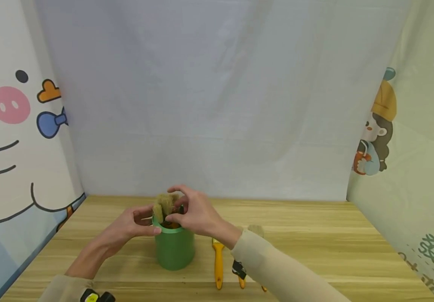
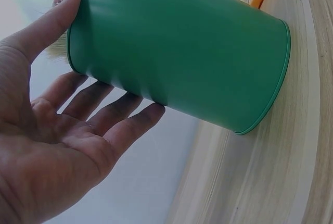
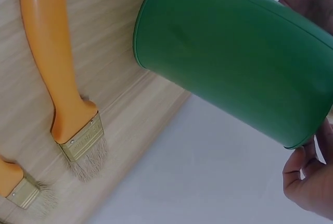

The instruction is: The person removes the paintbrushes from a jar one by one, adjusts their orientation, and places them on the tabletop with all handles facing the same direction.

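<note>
A green cylindrical holder (image 1: 174, 251) stands upright on the table, with the tan bristles (image 1: 167, 202) of paintbrushes sticking up from its mouth. My left hand (image 1: 132, 222) grips the holder from the left; the left wrist view shows the thumb at the rim and fingertips along the green side. Over the mouth, my right hand (image 1: 200, 212) has its thumb and curled fingers around a paintbrush beside the bristles. The exact contact there is partly hidden. Inside the holder, dark and orange parts show; the handles are mostly concealed by its wall.
On the wooden table (image 1: 300, 239), right of the holder, lies a paintbrush (image 1: 218, 264) with an orange handle. Further brushes lie partly under the right forearm, including one smaller brush (image 3: 23, 190). A pale cloth (image 1: 217, 105) hangs behind, with printed cloths at both sides.
</note>
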### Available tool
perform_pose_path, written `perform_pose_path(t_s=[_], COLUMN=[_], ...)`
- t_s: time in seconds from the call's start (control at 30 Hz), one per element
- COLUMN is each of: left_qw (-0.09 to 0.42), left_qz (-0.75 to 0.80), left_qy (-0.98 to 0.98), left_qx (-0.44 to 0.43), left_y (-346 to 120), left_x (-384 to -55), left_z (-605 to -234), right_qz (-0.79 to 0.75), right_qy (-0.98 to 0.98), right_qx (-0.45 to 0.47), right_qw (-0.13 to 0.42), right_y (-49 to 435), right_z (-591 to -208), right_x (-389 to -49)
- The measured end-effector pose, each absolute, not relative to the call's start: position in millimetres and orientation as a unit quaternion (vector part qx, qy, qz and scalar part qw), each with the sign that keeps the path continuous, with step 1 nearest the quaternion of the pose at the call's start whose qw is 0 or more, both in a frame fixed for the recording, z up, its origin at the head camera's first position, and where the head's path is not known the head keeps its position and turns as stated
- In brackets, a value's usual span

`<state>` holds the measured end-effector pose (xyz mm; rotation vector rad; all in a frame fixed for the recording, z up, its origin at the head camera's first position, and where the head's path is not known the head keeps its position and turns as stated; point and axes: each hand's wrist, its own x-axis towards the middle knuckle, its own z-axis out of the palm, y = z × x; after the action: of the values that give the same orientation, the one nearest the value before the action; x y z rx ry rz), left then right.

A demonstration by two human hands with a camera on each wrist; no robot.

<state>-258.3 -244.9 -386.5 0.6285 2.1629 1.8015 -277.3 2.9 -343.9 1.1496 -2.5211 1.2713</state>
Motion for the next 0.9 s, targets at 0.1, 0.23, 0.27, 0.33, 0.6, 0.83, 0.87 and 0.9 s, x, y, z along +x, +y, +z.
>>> perform_pose_path(t_s=[0.1, 0.23, 0.27, 0.33, 0.6, 0.83, 0.87, 0.9], left_qw=[0.129, 0.131, 0.131, 0.132, 0.130, 0.136, 0.135, 0.135], left_qz=[0.620, 0.621, 0.622, 0.623, 0.622, 0.621, 0.621, 0.621], left_qy=[0.743, 0.741, 0.741, 0.739, 0.741, 0.745, 0.745, 0.745], left_qx=[0.217, 0.218, 0.218, 0.219, 0.219, 0.204, 0.202, 0.202], left_y=[-245.1, -245.3, -245.3, -245.3, -245.0, -245.5, -245.6, -245.6], left_x=[-258.7, -258.9, -258.8, -258.6, -257.8, -256.7, -256.7, -256.6], left_z=[-386.7, -386.9, -386.8, -386.5, -385.9, -385.8, -385.8, -385.5], right_qz=[0.418, 0.426, 0.428, 0.431, 0.425, 0.436, 0.435, 0.434], right_qy=[-0.824, -0.820, -0.819, -0.818, -0.818, -0.818, -0.818, -0.818], right_qx=[0.379, 0.380, 0.379, 0.379, 0.386, 0.373, 0.374, 0.375], right_qw=[0.048, 0.047, 0.046, 0.044, 0.047, 0.040, 0.041, 0.042], right_y=[1.9, 1.2, 1.1, 1.1, 3.1, 7.9, 8.6, 9.3], right_z=[-343.8, -344.1, -344.3, -344.6, -343.4, -340.6, -340.8, -340.9], right_x=[-277.9, -278.8, -279.0, -279.5, -279.1, -276.8, -277.3, -277.8])
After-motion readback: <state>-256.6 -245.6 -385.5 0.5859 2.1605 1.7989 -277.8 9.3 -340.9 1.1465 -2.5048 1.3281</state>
